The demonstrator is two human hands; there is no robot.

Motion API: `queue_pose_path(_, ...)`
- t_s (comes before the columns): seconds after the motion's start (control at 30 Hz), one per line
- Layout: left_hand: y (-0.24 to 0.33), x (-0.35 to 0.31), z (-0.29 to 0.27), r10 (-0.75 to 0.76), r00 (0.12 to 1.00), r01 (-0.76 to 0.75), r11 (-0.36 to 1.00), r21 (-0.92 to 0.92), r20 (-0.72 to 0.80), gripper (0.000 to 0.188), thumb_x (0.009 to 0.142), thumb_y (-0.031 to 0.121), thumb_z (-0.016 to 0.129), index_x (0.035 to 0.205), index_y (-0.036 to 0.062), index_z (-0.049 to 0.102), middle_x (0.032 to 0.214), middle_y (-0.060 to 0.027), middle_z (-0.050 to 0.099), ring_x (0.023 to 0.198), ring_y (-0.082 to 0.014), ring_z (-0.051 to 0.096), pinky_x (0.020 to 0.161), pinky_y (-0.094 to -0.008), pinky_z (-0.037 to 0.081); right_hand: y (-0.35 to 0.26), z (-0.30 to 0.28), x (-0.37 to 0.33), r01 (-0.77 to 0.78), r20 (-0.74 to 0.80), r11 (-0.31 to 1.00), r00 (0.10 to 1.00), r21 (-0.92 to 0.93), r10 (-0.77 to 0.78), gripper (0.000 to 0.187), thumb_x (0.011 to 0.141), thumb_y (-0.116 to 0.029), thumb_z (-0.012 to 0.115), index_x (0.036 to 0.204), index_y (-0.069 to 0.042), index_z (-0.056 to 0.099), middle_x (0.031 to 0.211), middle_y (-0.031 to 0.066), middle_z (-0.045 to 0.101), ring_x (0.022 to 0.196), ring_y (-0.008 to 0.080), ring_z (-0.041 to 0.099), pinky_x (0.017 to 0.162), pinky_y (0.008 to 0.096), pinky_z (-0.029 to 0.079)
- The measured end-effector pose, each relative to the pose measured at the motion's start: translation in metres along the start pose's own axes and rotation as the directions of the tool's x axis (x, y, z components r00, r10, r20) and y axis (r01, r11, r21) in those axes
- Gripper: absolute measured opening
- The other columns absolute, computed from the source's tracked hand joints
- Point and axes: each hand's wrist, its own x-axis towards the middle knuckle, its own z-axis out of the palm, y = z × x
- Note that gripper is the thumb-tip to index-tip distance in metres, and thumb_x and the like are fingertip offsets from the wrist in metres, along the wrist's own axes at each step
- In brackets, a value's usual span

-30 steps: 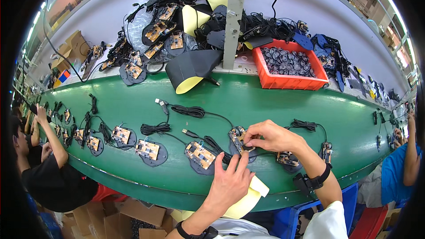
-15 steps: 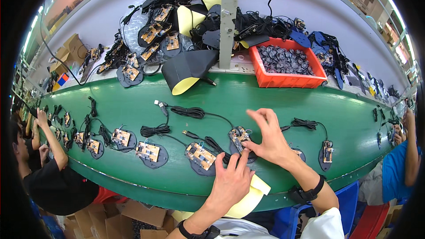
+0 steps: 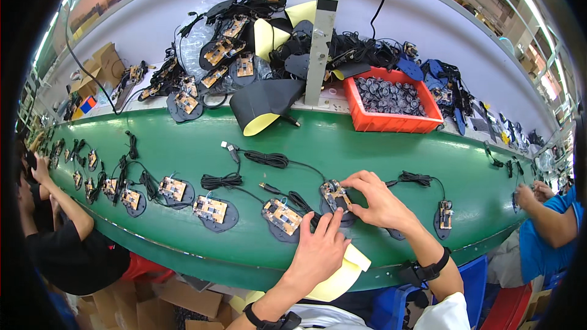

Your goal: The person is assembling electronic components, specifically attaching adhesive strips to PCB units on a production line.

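A tan circuit board (image 3: 335, 194) on a dark rounded base plate lies in front of me on the green work surface, a coiled black cable running from it. My right hand (image 3: 380, 203) pinches its right side, thumb and forefinger closed on the edge. From below, my left hand (image 3: 319, 245) holds the near end with bent fingertips; its thumb rests apart, close to the neighbouring circuit board (image 3: 282, 216). Fingers cover part of the near end. Under my right wrist, another dark base plate (image 3: 396, 234) is partly hidden.
More cabled boards (image 3: 210, 210) line the green surface (image 3: 183, 244); one board (image 3: 445, 215) lies to the right. Behind are a red bin (image 3: 397, 123) of small clear-and-dark parts, a grey post (image 3: 319, 55) and heaped boards. Co-workers sit at both sides. A yellow sheet (image 3: 342, 275) hangs by my left wrist.
My right hand's raised forefinger has come down onto the board's far right side. My left hand stays at the near end. The whole view has shifted slightly.
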Motion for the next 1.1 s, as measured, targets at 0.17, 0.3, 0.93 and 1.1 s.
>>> queue_pose_path(0.17, -0.001, -0.017, -0.018, 0.010, 0.999, -0.011, 0.999, -0.038, -0.036, 0.028, 0.088, 0.027, 0.073, 0.076, 0.0020, 0.067, 0.140, -0.0174, 0.058, 0.136, -0.0340, 0.047, 0.111, -0.0631, 0.030, -0.007, 0.002, 0.029, -0.052, -0.159, 0.988, 0.984, 0.143, 0.075, 0.049, 0.085, -0.019, 0.076, 0.127, 0.003, 0.062, 0.118, 0.0198, 0.064, 0.111, 0.0367, 0.061, 0.098, 0.0439, 0.050)
queue_pose_path(0.3, -0.004, -0.029, -0.023, -0.012, 1.000, 0.012, 1.000, -0.028, -0.021, 0.028, 0.087, 0.025, 0.074, 0.073, 0.0021, 0.066, 0.141, -0.0146, 0.058, 0.137, -0.0355, 0.047, 0.113, -0.0635, 0.030, -0.015, 0.017, 0.070, -0.039, -0.116, 0.999, 0.993, -0.017, 0.036, 0.049, 0.082, -0.019, 0.077, 0.122, 0.005, 0.063, 0.113, 0.0258, 0.066, 0.112, 0.0407, 0.063, 0.096, 0.0489, 0.052)
queue_pose_path(0.93, -0.023, -0.046, -0.053, -0.143, 0.990, 0.144, 0.986, -0.087, 0.013, 0.021, 0.089, 0.019, 0.071, 0.081, 0.0011, 0.064, 0.138, -0.0150, 0.059, 0.136, -0.0302, 0.051, 0.113, -0.0632, 0.033, 0.011, -0.132, 0.030, -0.122, -0.459, 0.911, 0.885, -0.394, -0.080, 0.013, 0.072, 0.007, 0.061, 0.074, -0.003, 0.068, 0.081, 0.0116, 0.067, 0.080, 0.0337, 0.068, 0.073, 0.0439, 0.054)
queue_pose_path(1.1, -0.024, -0.046, -0.063, -0.170, 0.985, 0.163, 0.958, -0.238, -0.010, 0.019, 0.089, 0.014, 0.070, 0.082, -0.0004, 0.060, 0.134, -0.0160, 0.061, 0.135, -0.0348, 0.053, 0.115, -0.0625, 0.031, 0.017, -0.100, 0.000, -0.235, -0.447, 0.942, 0.888, -0.239, 0.108, 0.019, 0.077, 0.004, 0.059, 0.092, -0.002, 0.068, 0.085, 0.0174, 0.071, 0.083, 0.0370, 0.070, 0.076, 0.0471, 0.056)
